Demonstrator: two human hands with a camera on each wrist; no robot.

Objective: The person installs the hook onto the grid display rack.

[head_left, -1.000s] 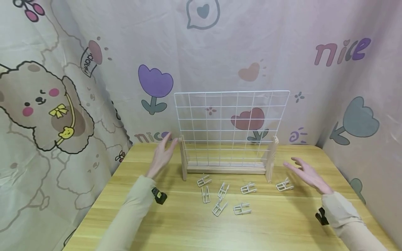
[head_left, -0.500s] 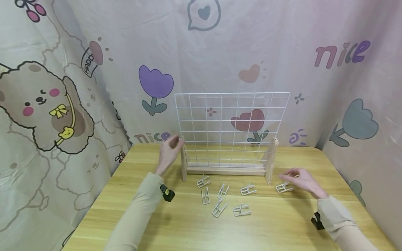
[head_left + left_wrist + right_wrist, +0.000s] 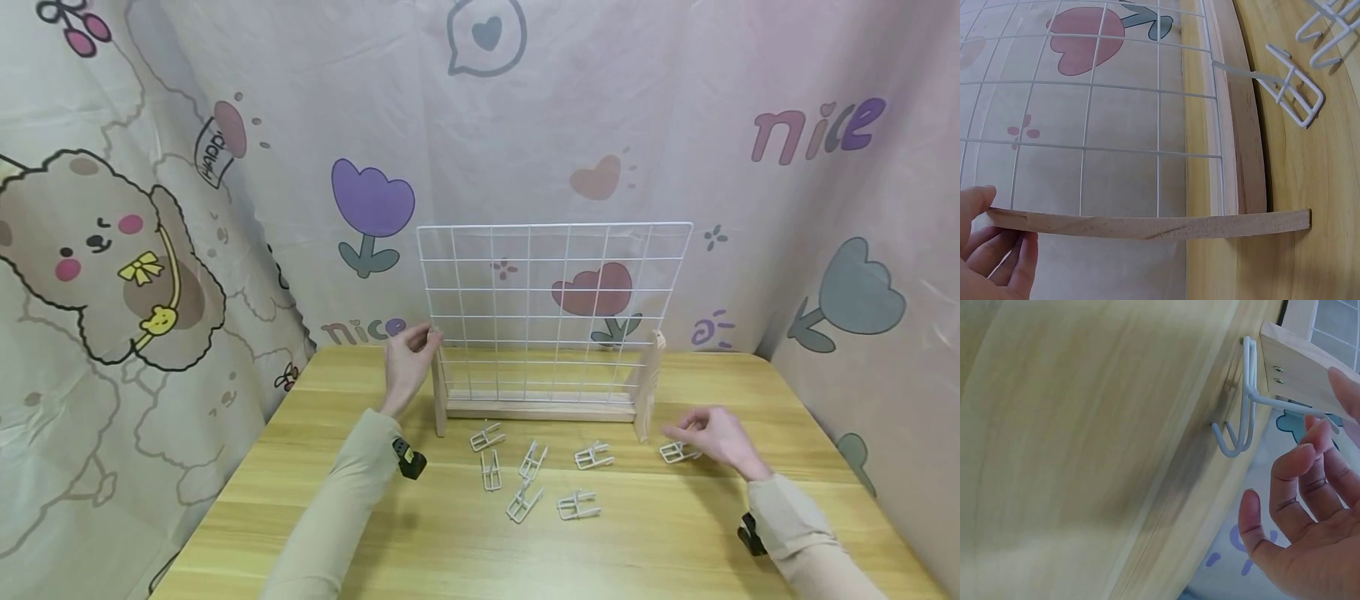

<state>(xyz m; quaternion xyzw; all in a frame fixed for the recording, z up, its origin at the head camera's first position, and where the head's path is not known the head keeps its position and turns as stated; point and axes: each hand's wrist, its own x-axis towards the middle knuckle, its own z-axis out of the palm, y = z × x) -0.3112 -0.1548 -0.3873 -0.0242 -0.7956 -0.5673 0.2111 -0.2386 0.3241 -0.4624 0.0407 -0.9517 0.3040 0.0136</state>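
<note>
Currently, from my remote station, I see a white wire rack (image 3: 528, 290) standing upright in a wooden base (image 3: 540, 410) on a wooden tabletop (image 3: 450, 554). At the rack's left, the left hand (image 3: 407, 367) reaches the left upright (image 3: 1147, 227), and its grip pinches the top end, thumb on one side and fingers on the other; I judge that this steadies the rack. To the rack's right, the right hand (image 3: 716, 435) is low over a wire hook (image 3: 1247, 394) that lies near the right upright (image 3: 647, 387). That grip is not closed: the fingers bend loosely, the thumb stands apart, and a prong (image 3: 1291, 407) sticks out toward the fingertips, probably the handiest part to catch. In front of the rack, six more hooks (image 3: 524, 502) lie scattered, seemingly within easy reach.

Some details escape me. In the head view the right hand covers part of its hook, and I cannot tell whether a fingertip touches the prong. The right wrist view crops the thumb and the rack; the left one cuts off hooks in front of the rack. Thin wires blend into the pale printed cloth (image 3: 480, 150) behind the rack.
</note>
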